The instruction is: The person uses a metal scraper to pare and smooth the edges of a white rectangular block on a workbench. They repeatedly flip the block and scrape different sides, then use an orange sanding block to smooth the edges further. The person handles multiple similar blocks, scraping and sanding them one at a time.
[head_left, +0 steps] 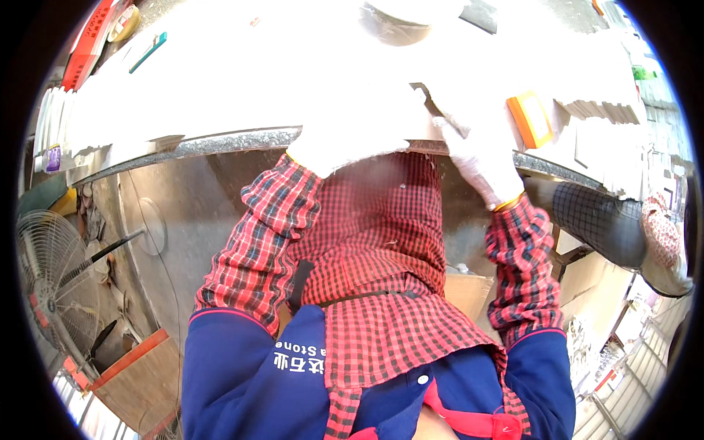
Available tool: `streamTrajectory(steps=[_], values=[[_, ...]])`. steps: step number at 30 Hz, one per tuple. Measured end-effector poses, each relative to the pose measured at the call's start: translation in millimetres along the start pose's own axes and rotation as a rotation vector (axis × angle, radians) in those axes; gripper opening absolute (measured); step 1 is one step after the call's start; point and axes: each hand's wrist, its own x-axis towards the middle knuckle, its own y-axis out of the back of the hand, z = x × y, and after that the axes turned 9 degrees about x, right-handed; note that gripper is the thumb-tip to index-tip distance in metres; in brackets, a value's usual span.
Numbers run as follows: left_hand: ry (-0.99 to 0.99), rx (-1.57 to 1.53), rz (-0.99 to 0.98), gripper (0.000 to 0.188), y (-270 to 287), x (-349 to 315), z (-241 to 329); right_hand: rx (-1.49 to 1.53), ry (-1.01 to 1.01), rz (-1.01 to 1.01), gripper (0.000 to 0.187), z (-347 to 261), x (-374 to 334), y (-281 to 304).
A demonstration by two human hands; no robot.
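Note:
Both of my hands wear white gloves and are at the near edge of a glaring white worktop. My left hand lies along that edge, its fingers stretched to the right; glare washes out what is under them. My right hand is closed on a dark, narrow, flat tool, which points up and to the left from the fingers. The exact kind of tool cannot be made out. To the right of this hand is an orange block with a pale face.
A pale bowl stands at the far side. A teal bar-like item lies far left, near white strips. A fan stands lower left. At right is part of another person in dark checked cloth.

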Motion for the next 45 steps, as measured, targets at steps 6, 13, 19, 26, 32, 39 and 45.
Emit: streamTrajectory(steps=[6, 13, 19, 26, 32, 39, 45], values=[[0.125, -0.027, -0.197, 0.066, -15, -19, -15, 0.134, 0.15, -0.166, 0.031, 31, 21, 29], [0.181, 0.063, -0.183, 0.062, 3, -30, -17, -0.39, 0.243, -0.332, 0.031, 8, 51, 75], [0.241, -0.075, -0.112, 0.039, 8, -40, -15, -0.371, 0.253, -0.487, 0.029, 12, 71, 77], [0.255, -0.034, -0.116, 0.04, 12, -39, -14, -0.194, 0.286, -0.643, 0.033, 62, 93, 55], [0.243, 0.025, -0.117, 0.04, 6, -41, -15, 0.184, 0.401, -0.628, 0.034, 65, 101, 49], [0.218, 0.059, -0.129, 0.041, 0, -40, -17, 0.278, 0.153, -0.672, 0.032, 78, 98, 34], [0.191, 0.081, -0.131, 0.041, -5, -40, -20, 0.147, 0.179, -0.766, 0.033, 44, 115, 32]])
